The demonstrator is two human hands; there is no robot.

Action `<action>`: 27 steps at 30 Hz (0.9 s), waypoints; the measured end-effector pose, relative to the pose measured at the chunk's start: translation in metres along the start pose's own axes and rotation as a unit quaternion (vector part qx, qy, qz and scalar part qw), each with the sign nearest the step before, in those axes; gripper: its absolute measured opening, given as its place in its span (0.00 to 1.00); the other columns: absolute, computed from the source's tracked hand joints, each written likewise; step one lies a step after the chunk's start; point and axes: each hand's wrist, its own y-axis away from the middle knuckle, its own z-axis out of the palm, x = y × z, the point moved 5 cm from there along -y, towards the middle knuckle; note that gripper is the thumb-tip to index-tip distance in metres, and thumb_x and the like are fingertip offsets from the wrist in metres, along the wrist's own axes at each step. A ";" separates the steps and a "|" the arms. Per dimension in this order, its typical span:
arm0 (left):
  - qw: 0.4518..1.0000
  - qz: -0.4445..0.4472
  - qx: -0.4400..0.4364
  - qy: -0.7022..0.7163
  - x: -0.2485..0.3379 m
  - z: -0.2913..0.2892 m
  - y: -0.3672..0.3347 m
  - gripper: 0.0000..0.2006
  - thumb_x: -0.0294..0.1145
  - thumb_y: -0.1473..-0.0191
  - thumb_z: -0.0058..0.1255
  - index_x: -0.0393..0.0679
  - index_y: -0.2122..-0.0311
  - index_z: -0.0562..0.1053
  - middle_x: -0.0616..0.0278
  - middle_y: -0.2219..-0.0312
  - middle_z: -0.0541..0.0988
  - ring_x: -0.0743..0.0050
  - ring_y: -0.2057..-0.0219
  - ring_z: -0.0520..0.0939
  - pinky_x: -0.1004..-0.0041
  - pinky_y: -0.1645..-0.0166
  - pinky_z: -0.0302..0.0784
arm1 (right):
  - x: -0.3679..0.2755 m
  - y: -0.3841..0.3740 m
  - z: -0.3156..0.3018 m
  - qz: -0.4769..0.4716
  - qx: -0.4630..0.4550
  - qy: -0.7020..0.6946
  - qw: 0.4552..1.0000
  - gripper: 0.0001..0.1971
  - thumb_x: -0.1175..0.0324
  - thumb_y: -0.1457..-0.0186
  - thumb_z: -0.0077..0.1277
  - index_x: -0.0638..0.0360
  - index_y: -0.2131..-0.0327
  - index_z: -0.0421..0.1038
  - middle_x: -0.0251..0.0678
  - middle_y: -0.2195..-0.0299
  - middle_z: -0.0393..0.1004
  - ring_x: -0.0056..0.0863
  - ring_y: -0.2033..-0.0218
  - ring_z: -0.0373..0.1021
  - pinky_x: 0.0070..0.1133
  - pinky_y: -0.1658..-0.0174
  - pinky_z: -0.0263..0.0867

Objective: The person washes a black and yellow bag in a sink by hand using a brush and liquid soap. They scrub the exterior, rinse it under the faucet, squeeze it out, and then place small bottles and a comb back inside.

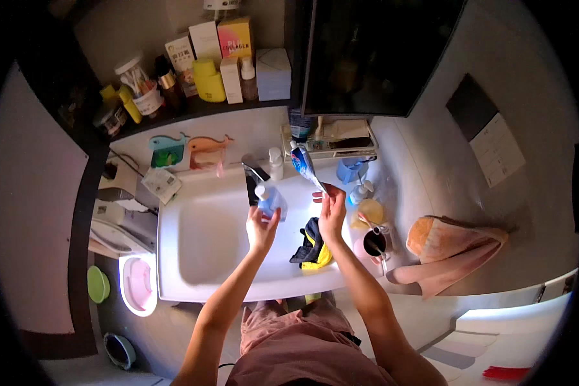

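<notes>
My left hand (261, 230) is closed around the lower part of a translucent light-blue bottle (270, 201) with a white top, beside the basin's right edge. In my right hand (332, 215) is a blue and white squeeze tube (305, 168), pinched at its lower end and tilted up to the left. Some of its fingers are spread. Below and between my hands, a crumpled black and yellow cloth (315, 248) lies on the white counter. The black tap (256, 174) is partly hidden behind the bottle, and a small white bottle (275, 164) stands near it.
The white basin (202, 238) is at left. On the right stand a pump bottle (360, 192), a blue cup (350, 170), and a dark-mouthed cup (374, 243) with a toothbrush. An orange-pink towel (457, 248) lies farther right. A tray (331, 152) and a loaded shelf (193, 106) sit behind.
</notes>
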 end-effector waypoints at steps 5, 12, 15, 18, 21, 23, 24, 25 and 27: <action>0.978 -0.093 -0.001 -0.185 -0.081 -0.015 0.049 0.20 0.46 0.55 0.59 0.36 0.74 0.73 0.54 0.71 0.72 0.57 0.73 0.77 0.64 0.66 0.73 | 0.001 0.039 0.018 0.040 -0.019 0.014 0.999 0.08 0.70 0.35 0.37 0.66 0.59 0.57 0.44 0.68 0.74 0.30 0.66 0.74 0.23 0.59 0.68; 0.941 -0.173 0.027 -0.290 -0.132 -0.015 0.077 0.19 0.44 0.58 0.59 0.37 0.68 0.74 0.53 0.64 0.73 0.50 0.63 0.77 0.59 0.59 0.74 | 0.062 0.115 0.038 -0.017 -0.183 0.131 0.974 0.03 0.76 0.42 0.43 0.64 0.64 0.64 0.43 0.65 0.73 0.38 0.67 0.73 0.27 0.62 0.70; 0.935 -0.185 0.051 -0.298 -0.149 -0.015 0.082 0.18 0.41 0.59 0.61 0.37 0.66 0.73 0.53 0.62 0.73 0.50 0.62 0.77 0.59 0.58 0.74 | 0.076 0.136 0.050 0.002 -0.301 0.104 0.948 0.09 0.81 0.46 0.43 0.62 0.61 0.67 0.49 0.55 0.70 0.49 0.55 0.69 0.33 0.55 0.68; 0.937 -0.185 0.075 -0.287 -0.172 -0.021 0.089 0.17 0.36 0.60 0.62 0.37 0.65 0.73 0.51 0.64 0.73 0.49 0.63 0.77 0.59 0.58 0.74 | 0.079 0.139 0.050 -0.049 -0.340 0.095 0.934 0.09 0.80 0.46 0.44 0.62 0.60 0.67 0.48 0.57 0.72 0.47 0.57 0.70 0.32 0.57 0.70; 0.943 -0.168 0.054 -0.282 -0.191 -0.035 0.098 0.16 0.28 0.60 0.58 0.39 0.62 0.74 0.50 0.65 0.74 0.51 0.63 0.76 0.61 0.57 0.73 | 0.059 0.104 0.050 -0.055 -0.312 0.088 0.945 0.10 0.77 0.47 0.47 0.60 0.60 0.70 0.46 0.58 0.74 0.43 0.63 0.74 0.31 0.60 0.71; 0.948 -0.169 0.092 -0.252 -0.198 -0.046 0.105 0.17 0.24 0.60 0.54 0.40 0.60 0.73 0.51 0.64 0.74 0.51 0.62 0.76 0.61 0.55 0.72 | 0.049 0.065 0.045 -0.038 -0.236 0.097 0.966 0.10 0.77 0.47 0.48 0.60 0.60 0.71 0.45 0.60 0.75 0.42 0.63 0.73 0.30 0.60 0.70; 0.952 -0.167 0.125 -0.222 -0.197 -0.050 0.107 0.19 0.19 0.60 0.49 0.41 0.58 0.73 0.51 0.63 0.73 0.51 0.60 0.75 0.61 0.53 0.71 | 0.047 0.043 0.040 -0.051 -0.180 0.117 0.975 0.10 0.76 0.47 0.49 0.59 0.60 0.71 0.43 0.61 0.75 0.42 0.62 0.73 0.30 0.59 0.69; 0.953 -0.168 0.124 -0.221 -0.187 -0.043 0.107 0.19 0.19 0.60 0.49 0.41 0.58 0.73 0.51 0.63 0.73 0.51 0.60 0.75 0.61 0.53 0.71 | 0.049 0.020 0.029 -0.061 -0.120 0.143 0.981 0.10 0.75 0.48 0.50 0.59 0.60 0.71 0.42 0.63 0.75 0.42 0.62 0.72 0.30 0.57 0.68; 0.928 -0.078 0.239 -0.276 -0.125 -0.031 0.099 0.25 0.13 0.63 0.41 0.43 0.55 0.71 0.52 0.61 0.72 0.49 0.56 0.72 0.59 0.49 0.68 | 0.040 -0.031 0.004 -0.120 -0.023 0.203 0.972 0.09 0.74 0.48 0.51 0.57 0.61 0.72 0.39 0.64 0.75 0.40 0.61 0.70 0.31 0.55 0.65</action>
